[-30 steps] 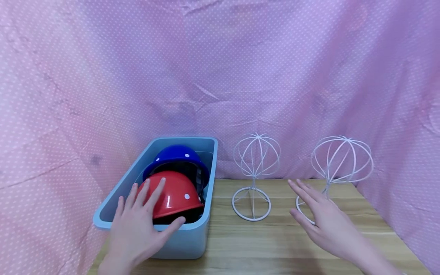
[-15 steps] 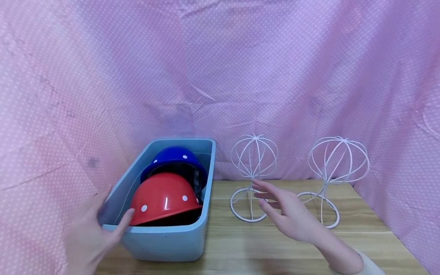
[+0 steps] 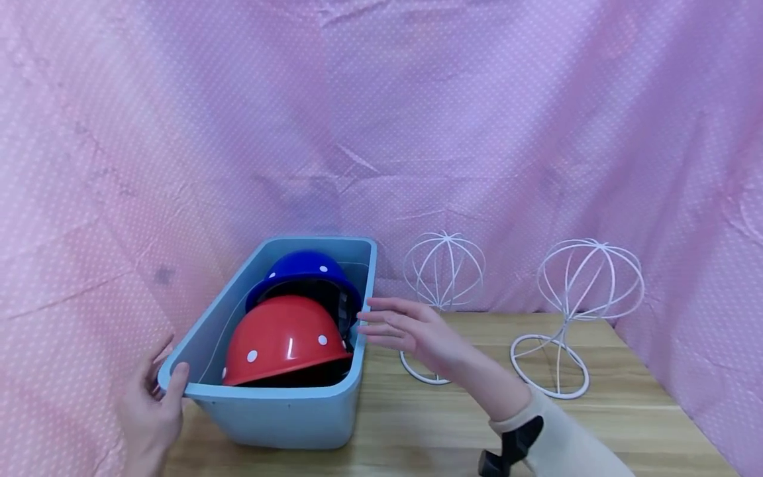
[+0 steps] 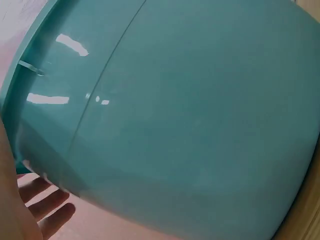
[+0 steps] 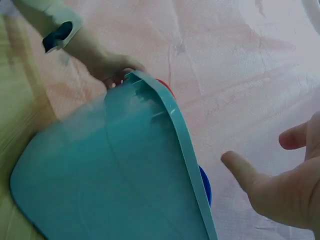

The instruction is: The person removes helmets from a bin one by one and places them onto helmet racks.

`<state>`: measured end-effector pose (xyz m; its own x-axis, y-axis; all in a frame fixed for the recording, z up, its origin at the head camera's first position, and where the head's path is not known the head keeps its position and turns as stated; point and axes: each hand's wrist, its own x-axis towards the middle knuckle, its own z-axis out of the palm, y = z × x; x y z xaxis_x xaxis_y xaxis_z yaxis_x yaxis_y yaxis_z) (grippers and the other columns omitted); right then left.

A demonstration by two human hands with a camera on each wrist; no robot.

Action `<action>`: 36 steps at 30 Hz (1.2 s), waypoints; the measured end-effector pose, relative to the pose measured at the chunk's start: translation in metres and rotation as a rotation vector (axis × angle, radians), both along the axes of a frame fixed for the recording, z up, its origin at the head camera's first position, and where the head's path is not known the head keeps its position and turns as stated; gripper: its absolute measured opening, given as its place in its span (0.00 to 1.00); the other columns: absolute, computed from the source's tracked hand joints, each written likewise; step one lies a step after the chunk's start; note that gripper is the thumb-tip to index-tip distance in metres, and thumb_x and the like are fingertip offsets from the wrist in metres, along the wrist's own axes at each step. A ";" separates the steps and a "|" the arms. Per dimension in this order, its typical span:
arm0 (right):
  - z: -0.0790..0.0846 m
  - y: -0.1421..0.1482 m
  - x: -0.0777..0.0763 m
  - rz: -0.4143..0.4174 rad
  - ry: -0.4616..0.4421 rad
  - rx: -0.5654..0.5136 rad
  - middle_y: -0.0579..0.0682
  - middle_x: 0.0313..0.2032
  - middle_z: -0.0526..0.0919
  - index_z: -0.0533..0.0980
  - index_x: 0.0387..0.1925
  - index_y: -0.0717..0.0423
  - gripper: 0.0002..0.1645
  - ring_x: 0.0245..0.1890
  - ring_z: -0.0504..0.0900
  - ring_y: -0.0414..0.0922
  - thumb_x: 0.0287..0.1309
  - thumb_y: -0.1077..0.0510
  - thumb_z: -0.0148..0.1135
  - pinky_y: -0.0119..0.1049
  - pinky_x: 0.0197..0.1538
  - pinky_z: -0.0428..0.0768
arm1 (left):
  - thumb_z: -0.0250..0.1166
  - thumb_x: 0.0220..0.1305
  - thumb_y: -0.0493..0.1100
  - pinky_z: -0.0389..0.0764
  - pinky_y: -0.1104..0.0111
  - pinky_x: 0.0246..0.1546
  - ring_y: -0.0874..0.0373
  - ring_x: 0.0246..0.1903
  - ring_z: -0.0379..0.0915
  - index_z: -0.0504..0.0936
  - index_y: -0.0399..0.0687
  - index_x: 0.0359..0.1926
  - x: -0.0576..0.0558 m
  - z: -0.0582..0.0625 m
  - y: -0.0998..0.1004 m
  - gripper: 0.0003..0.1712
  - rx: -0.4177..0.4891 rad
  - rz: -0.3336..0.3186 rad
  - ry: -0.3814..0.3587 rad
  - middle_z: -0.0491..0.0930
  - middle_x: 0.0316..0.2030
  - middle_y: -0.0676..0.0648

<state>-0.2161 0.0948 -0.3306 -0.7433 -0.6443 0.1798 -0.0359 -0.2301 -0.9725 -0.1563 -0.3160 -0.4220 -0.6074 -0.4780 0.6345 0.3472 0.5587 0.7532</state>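
A light blue plastic bin (image 3: 274,392) stands on the wooden table, holding a red hard hat (image 3: 280,338) in front and a blue hard hat (image 3: 306,265) behind it. White dots mark both hats. At the bin's near left corner, my left hand (image 3: 152,404) grips the rim, thumb on top and fingers outside. The left wrist view shows its fingers (image 4: 50,205) beside the bin's wall (image 4: 190,110). My right hand (image 3: 411,331) is at the bin's right rim, fingers straight and pointing left. In the right wrist view that hand (image 5: 285,190) holds nothing.
Two white wire stands with round cage tops are on the table (image 3: 477,437), right of the bin. The nearer stand (image 3: 447,265) is partly behind my right hand; the other stand (image 3: 590,278) is farther right. A pink dotted curtain (image 3: 381,132) hangs behind and at the sides.
My left hand has moved from over the red hard hat to the bin's near left corner and taken hold of the rim. My right hand has moved left from the right stand to the bin.
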 end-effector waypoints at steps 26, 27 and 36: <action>0.009 -0.110 -0.084 -0.117 -0.728 -0.250 0.72 0.81 0.53 0.43 0.81 0.77 0.41 0.83 0.58 0.62 0.86 0.52 0.40 0.47 0.83 0.59 | 0.55 0.72 0.38 0.70 0.91 0.48 0.80 0.49 0.73 0.78 0.40 0.71 -0.007 -0.017 0.011 0.28 0.065 -0.008 -0.043 0.76 0.49 0.78; 0.008 -0.112 -0.086 -0.125 -0.738 -0.252 0.73 0.81 0.53 0.42 0.81 0.77 0.42 0.83 0.59 0.63 0.86 0.50 0.39 0.47 0.83 0.59 | 0.54 0.73 0.37 0.70 0.91 0.49 0.80 0.48 0.73 0.78 0.39 0.71 -0.007 -0.017 0.012 0.28 0.072 -0.009 -0.037 0.76 0.48 0.78; 0.010 -0.129 -0.099 -0.179 -0.799 -0.279 0.74 0.79 0.58 0.42 0.80 0.79 0.48 0.81 0.62 0.64 0.85 0.42 0.40 0.48 0.81 0.63 | 0.54 0.71 0.37 0.70 0.90 0.47 0.80 0.47 0.74 0.79 0.40 0.70 -0.008 -0.016 0.012 0.28 0.086 -0.017 -0.041 0.76 0.48 0.78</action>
